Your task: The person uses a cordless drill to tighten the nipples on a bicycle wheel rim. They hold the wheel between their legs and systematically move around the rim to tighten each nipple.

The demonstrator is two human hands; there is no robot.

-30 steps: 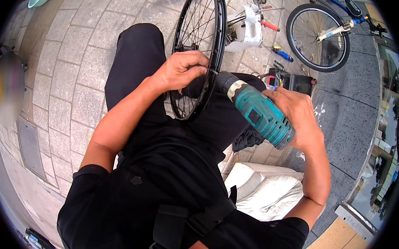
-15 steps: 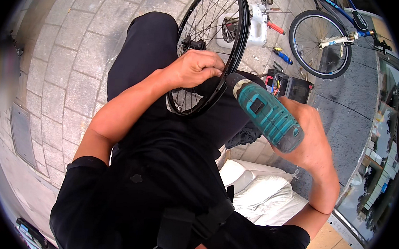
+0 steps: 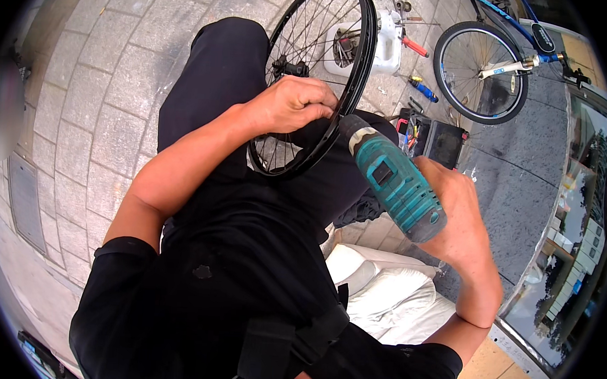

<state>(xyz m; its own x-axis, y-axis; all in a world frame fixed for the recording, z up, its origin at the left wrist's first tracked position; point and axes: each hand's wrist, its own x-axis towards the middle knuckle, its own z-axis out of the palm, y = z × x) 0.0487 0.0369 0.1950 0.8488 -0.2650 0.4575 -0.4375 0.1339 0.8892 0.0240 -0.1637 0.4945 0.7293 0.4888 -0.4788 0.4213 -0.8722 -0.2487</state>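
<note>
A black spoked bicycle wheel (image 3: 363, 59) stands upright, tilted, between my thighs. My left hand (image 3: 291, 105) is closed at the inner side of its rim, thumb and forefinger pinched against the wheel where a spoke meets the rim; the exact spot under the fingertips is hidden. A teal and black cordless drill (image 3: 397, 177) is gripped in my right hand (image 3: 457, 208), its handle hidden beneath the body. The chuck points at the outer face of the rim, close to my left fingertips. Whether the bit touches the rim cannot be seen.
Beyond the wheel stands a cut white plastic jug (image 3: 391, 50) with tools and small parts. A red-handled tool (image 3: 415, 46), a blue screwdriver (image 3: 425, 91) and an open black toolbox (image 3: 443, 143) lie to its right. A blue bicycle (image 3: 485, 72) and white cushions (image 3: 394, 290) are at right.
The drill's rear end has dropped slightly toward me, its chuck staying at the rim. The whole view has shifted a little. My left hand keeps its hold.
</note>
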